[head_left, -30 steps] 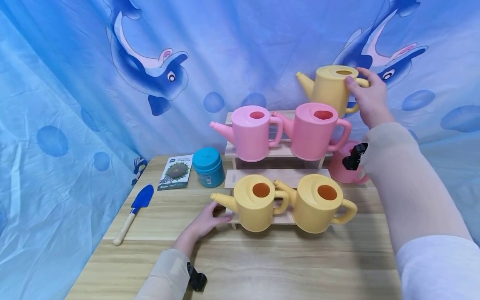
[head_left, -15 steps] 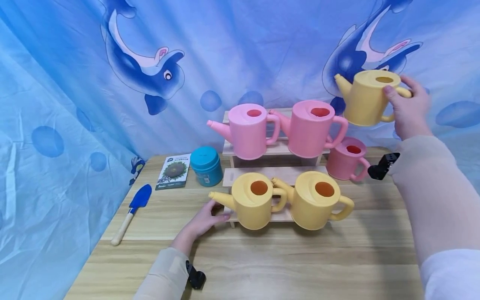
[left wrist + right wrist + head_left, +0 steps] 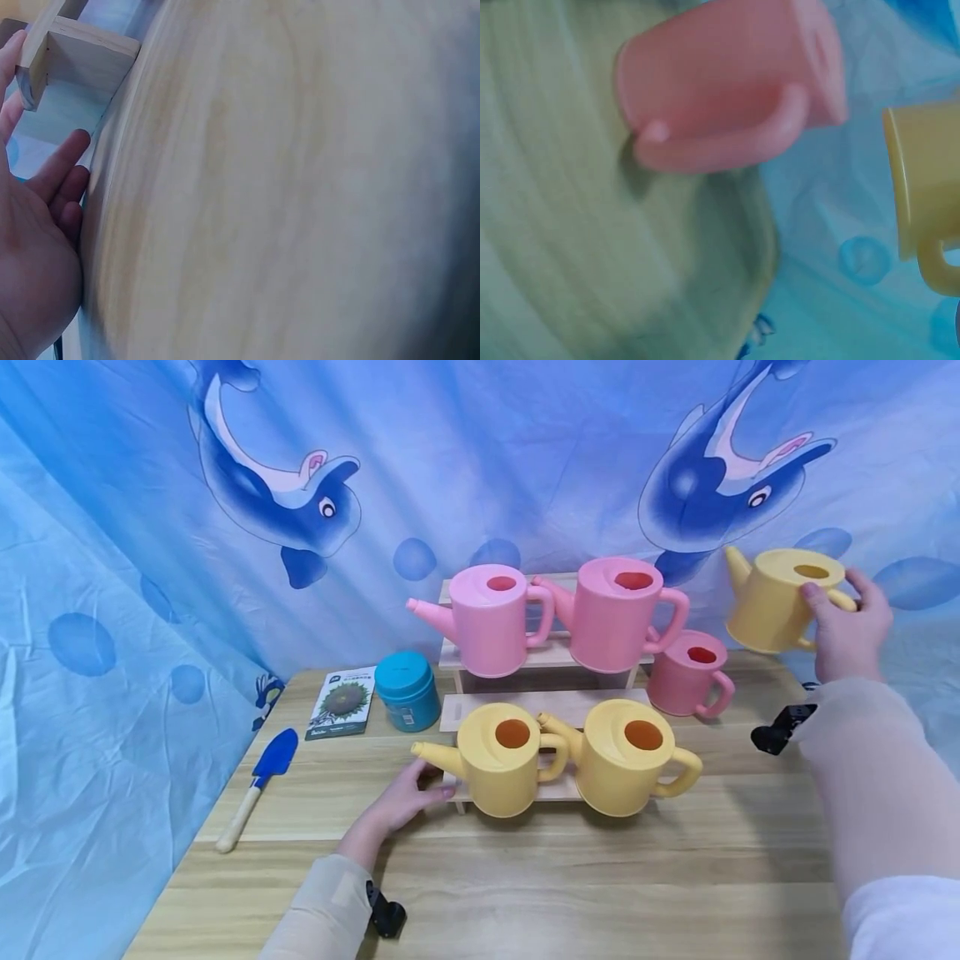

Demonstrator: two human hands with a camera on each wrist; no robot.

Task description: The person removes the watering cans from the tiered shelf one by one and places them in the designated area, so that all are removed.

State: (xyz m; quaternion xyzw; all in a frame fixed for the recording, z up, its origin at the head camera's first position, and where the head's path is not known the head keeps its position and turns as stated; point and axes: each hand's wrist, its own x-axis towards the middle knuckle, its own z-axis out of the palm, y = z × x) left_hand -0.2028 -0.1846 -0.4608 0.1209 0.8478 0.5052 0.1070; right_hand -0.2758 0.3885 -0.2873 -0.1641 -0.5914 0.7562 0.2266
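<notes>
At the right, my right hand [image 3: 851, 627] grips a yellow watering can [image 3: 783, 602] by its handle, the thumb on the can's top edge. The can is raised beside the shelf, spout to the left; its base and handle also show in the right wrist view. My left hand [image 3: 405, 797] holds the left end of the lowest step of a wooden tiered shelf [image 3: 555, 706], thumb in front. On that step stand two more yellow cans, a left one [image 3: 501, 764] and a right one [image 3: 626, 760]. Higher up are a light pink can [image 3: 491, 622] and a deeper pink can [image 3: 615, 618].
Another pink can [image 3: 687, 672] stands on the table [image 3: 570, 885], right of the shelf. To the left are a teal jar [image 3: 408, 693], a seed packet [image 3: 341, 703] with a plant picture, and a blue trowel [image 3: 258, 785]. A dolphin-print curtain [image 3: 450, 460] hangs behind.
My right hand has carried the yellow can from behind the deeper pink can out to the right, then lower. The pink can on the table now shows fully. My left hand stays at the shelf.
</notes>
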